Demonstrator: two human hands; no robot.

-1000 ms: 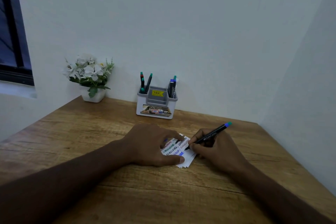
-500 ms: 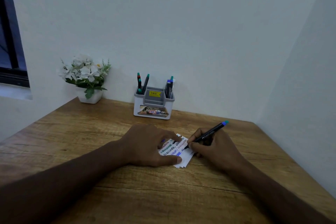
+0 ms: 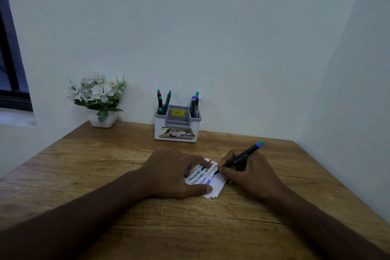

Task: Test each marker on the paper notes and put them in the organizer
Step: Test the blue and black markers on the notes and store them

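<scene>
A small stack of white paper notes (image 3: pixel 213 186) covered in coloured scribbles lies on the wooden desk (image 3: pixel 105 175). My left hand (image 3: pixel 173 173) rests on the stack, with thumb and fingers spread over its left side, holding it flat. My right hand (image 3: pixel 249 173) grips a black marker (image 3: pixel 240 157) with a blue-and-teal end, its tip touching the right part of the top note. A grey-and-white organizer (image 3: pixel 177 131) stands at the back by the wall, with several markers upright in its left and right slots.
A white pot of white flowers (image 3: pixel 99 99) stands at the back left of the desk. White walls close the desk at the back and on the right. A dark window frame (image 3: pixel 10 69) shows at the far left.
The marker tip has shifted slightly on the note while my right hand scribbles. My left hand keeps its place on the stack. The camera has tilted a little.
</scene>
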